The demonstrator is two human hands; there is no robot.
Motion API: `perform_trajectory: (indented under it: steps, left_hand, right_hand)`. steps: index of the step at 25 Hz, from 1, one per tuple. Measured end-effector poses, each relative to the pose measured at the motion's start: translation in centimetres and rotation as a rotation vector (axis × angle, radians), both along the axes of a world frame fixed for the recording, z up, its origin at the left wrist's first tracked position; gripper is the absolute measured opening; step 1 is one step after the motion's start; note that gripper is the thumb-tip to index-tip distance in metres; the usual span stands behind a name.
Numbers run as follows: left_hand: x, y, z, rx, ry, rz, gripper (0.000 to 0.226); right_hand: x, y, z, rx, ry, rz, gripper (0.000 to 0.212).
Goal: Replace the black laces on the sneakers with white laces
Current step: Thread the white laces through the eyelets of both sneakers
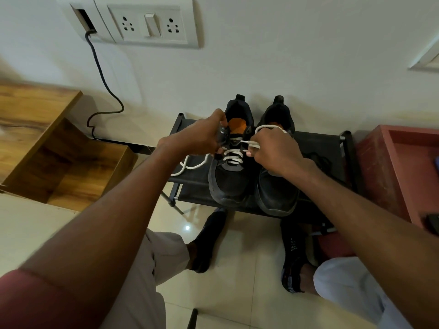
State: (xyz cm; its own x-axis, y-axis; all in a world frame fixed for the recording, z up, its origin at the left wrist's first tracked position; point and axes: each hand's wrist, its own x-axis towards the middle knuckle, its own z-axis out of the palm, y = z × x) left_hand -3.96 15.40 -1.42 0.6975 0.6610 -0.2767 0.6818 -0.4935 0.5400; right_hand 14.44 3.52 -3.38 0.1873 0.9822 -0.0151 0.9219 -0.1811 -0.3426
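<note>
Two black sneakers stand side by side on a low black rack [332, 148], toes toward me. The left sneaker [229, 181] has an orange insole and a white lace [234, 156] crossed through its lower eyelets. My left hand [202, 136] pinches the sneaker's upper left eyelet flap. My right hand [273, 148] grips the lace's right end, which loops up over the knuckles. The lace's other end trails left across the rack. The right sneaker [278, 193] shows no lace; my right hand hides part of it. A black lace [320, 160] lies on the rack at right.
A wooden cabinet [47, 143] stands at left, a red tray-like box [403, 167] at right. The wall behind carries a socket panel [147, 22] with a dark cable [104, 84] hanging down. My socked feet [209, 241] rest on the tiled floor below the rack.
</note>
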Motion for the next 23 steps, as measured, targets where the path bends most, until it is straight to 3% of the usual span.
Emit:
perform_trajectory:
  steps: [6, 9, 11, 14, 17, 23]
  left_hand:
    - [0.0, -0.1, -0.2, 0.036, 0.141, 0.027, 0.037]
    - [0.0, 0.5, 0.2, 0.120, 0.144, 0.053, 0.027]
    - [0.0, 0.9, 1.2, 0.026, -0.094, 0.224, 0.029]
    - [0.3, 0.2, 4.1, -0.389, -0.495, 0.387, 0.052]
    - [0.4, -0.5, 5.5, -0.530, -0.523, 0.337, 0.060]
    - [-0.1, -0.7, 5.1, -0.450, -0.474, 0.210, 0.040]
  right_hand:
    - [-0.2, 0.0, 0.8, -0.042, -0.019, -0.087, 0.012]
    - [0.1, 0.4, 2.4, -0.103, 0.213, -0.100, 0.029]
    - [-0.3, 0.9, 4.1, -0.050, 0.472, -0.122, 0.038]
    - [-1.5, 1.6, 5.7, 0.016, 0.668, -0.074, 0.037]
    - [-1.9, 1.5, 5.7, -0.015, 0.639, -0.006, 0.047]
    - [-1.8, 1.5, 5.3, 0.010, 0.478, 0.035, 0.053]
